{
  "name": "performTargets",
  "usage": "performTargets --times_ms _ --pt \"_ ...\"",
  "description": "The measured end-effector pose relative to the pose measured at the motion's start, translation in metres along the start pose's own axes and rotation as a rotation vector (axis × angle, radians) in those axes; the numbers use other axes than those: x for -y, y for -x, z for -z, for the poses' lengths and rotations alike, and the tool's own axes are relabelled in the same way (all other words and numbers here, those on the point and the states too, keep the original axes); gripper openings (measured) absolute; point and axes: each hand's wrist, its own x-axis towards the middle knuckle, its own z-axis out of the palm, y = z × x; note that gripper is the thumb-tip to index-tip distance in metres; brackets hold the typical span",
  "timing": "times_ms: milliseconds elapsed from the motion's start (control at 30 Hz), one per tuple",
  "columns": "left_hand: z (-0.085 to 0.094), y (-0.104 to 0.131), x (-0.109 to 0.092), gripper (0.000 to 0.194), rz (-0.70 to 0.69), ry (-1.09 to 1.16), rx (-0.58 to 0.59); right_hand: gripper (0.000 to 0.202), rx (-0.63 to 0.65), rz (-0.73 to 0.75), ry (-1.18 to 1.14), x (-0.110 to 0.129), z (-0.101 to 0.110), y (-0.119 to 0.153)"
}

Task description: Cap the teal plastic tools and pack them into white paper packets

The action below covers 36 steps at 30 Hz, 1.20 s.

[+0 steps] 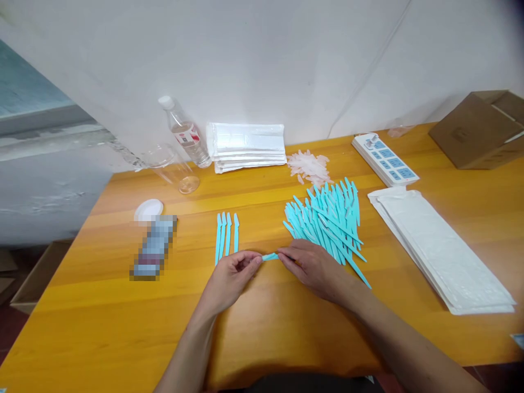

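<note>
Between my two hands, low over the wooden table [262,327], is a small turquoise piece [269,256]. My left hand [236,275] pinches its left end with thumb and forefinger, while my right hand [308,266] has its fingers closed on the right end. Several turquoise sticks [227,234] lie side by side just beyond my left hand. A large loose pile of the same turquoise sticks [338,218] spreads beyond and beside my right hand. Behind that pile is a heap of small translucent pale pieces [310,166].
Against the wall are a plastic bottle [188,135], a clear jar [174,169] and stacked white packets [248,144]. A white lid [149,210] and a pixelated item [154,248] lie left. Right are a power strip [385,159], white pouches [442,248] and a cardboard box [477,131].
</note>
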Motion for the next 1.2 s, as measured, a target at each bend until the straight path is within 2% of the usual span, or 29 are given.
performTargets --times_ms 67,200,267,333,400,500,567,700,800,900,1033,1133,1200 --pt "-0.011 -0.003 0.004 0.031 0.011 0.065 0.000 0.030 0.014 -0.006 -0.027 0.003 -0.001 -0.001" --pt "-0.037 -0.006 0.016 0.031 0.019 0.394 -0.169 0.030 -0.041 -0.056 -0.164 0.020 -0.008 -0.003" --pt "-0.040 -0.007 0.018 0.032 0.019 0.430 -0.240 0.030 -0.058 -0.087 -0.228 0.030 -0.012 -0.002" --pt "-0.032 -0.012 0.015 0.034 0.007 0.271 -0.284 0.028 -0.062 -0.115 -0.234 0.036 -0.015 0.002" --pt "-0.015 -0.022 0.007 0.036 -0.031 -0.008 -0.327 0.025 -0.130 -0.147 -0.167 0.033 -0.016 0.011" --pt "0.010 -0.044 -0.001 0.035 -0.088 -0.438 -0.361 0.024 -0.292 -0.244 0.013 0.013 -0.011 0.029" --pt "0.021 -0.056 -0.001 0.033 -0.099 -0.642 -0.396 0.025 -0.366 -0.320 0.134 -0.003 -0.005 0.043" --pt "0.033 -0.062 0.007 0.035 -0.111 -0.907 -0.549 0.031 -0.399 -0.422 0.253 -0.022 0.001 0.063" --pt "0.038 -0.053 0.012 0.038 -0.124 -0.932 -0.628 0.032 -0.402 -0.455 0.260 -0.023 -0.002 0.068" --pt "0.031 -0.041 0.009 0.040 -0.187 -0.846 -0.618 0.028 -0.395 -0.452 0.259 -0.020 -0.007 0.066" --pt "0.004 -0.039 -0.006 0.037 -0.356 -0.730 -0.451 0.024 -0.320 -0.492 0.282 -0.023 -0.008 0.061" --pt "-0.012 -0.058 -0.023 0.035 -0.435 -0.686 -0.339 0.021 -0.286 -0.513 0.258 -0.026 -0.007 0.056" --pt "-0.017 -0.083 -0.034 0.035 -0.464 -0.702 -0.293 0.020 -0.286 -0.525 0.268 -0.026 -0.007 0.053"
